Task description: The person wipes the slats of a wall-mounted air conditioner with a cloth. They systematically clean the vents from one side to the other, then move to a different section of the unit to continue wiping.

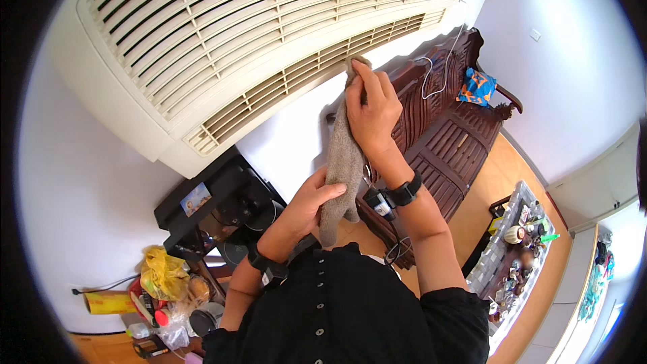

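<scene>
A grey-brown cloth (344,154) stretches between my two hands in front of a wall-mounted air conditioner (167,134) with cream plastic louvres. My right hand (373,103) pinches the cloth's upper end close to the lower edge of the unit's narrow vent grille (283,81); whether the cloth touches it I cannot tell. Lower down, my left hand (308,205) grips the cloth with the thumb on top, and its loose end hangs towards my black shirt. Both wrists wear black straps with small devices.
A carved dark wooden bench (445,146) with a blue-orange cushion (476,86) stands at right. Beyond it is a low table (525,192) crowded with small items. A black cabinet (174,207) stands at left, near a yellow plastic bag (163,274) and other bagged goods. A white cable (447,73) hangs over the bench.
</scene>
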{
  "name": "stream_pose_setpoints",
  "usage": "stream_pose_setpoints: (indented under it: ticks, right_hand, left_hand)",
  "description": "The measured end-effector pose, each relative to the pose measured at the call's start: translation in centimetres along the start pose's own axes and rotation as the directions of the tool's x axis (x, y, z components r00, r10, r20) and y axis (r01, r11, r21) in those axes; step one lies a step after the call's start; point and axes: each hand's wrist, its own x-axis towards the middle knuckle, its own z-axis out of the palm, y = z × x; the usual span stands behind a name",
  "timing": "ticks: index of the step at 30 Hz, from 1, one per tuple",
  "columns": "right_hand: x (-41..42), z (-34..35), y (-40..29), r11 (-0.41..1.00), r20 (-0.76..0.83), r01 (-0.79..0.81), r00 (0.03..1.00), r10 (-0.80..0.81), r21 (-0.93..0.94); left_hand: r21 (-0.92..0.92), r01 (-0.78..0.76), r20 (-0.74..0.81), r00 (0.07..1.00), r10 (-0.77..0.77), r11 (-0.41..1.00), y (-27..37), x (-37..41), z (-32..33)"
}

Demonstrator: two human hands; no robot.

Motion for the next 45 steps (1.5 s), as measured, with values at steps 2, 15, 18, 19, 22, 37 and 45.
stream_pose_setpoints:
  ticks: [2, 15, 18, 19, 22, 37, 45]
  right_hand:
    - [0.6, 0.4, 0.0, 0.998, 0.031, 0.062, 0.998, -0.062, -0.002]
    - [0.9, 1.1, -1.4, 0.984, 0.101, 0.148, 0.982, -0.158, 0.095]
    - [1.0, 0.6, -0.4, 0.976, 0.151, 0.216, 0.966, -0.21, -0.024]
    - [1.0, 0.5, -0.2, 0.969, 0.154, 0.239, 0.962, -0.227, -0.061]
    - [0.9, 0.7, 1.2, 0.959, 0.13, 0.209, 0.974, -0.186, -0.189]
    - [0.6, 0.2, 0.8, 0.993, 0.122, 0.02, 0.993, -0.006, -0.117]
    - [0.1, -1.0, -1.5, 0.904, 0.308, -0.221, 0.945, 0.107, 0.365]
  left_hand:
    - [0.003, 0.005, 0.018, 1.0, -0.005, 1.0, 0.5, 0.3, 0.5]
    - [-0.083, 0.032, 0.05, 0.998, -0.028, 0.996, -0.2, 0.9, 0.2]
    - [-0.071, 0.009, 0.028, 1.0, -0.007, 0.997, -0.1, 1.4, 0.6]
    - [-0.073, 0.001, 0.021, 1.0, 0.001, 0.997, 0.1, 1.5, 0.8]
    - [-0.069, -0.05, 0.01, 0.999, 0.051, 0.996, 0.4, 1.5, 1.2]
    - [-0.068, -0.042, -0.009, 0.999, 0.041, 0.997, -0.2, 1.5, 0.9]
    - [-0.058, 0.028, 0.051, 0.998, -0.025, 0.998, -0.9, 1.8, 0.7]
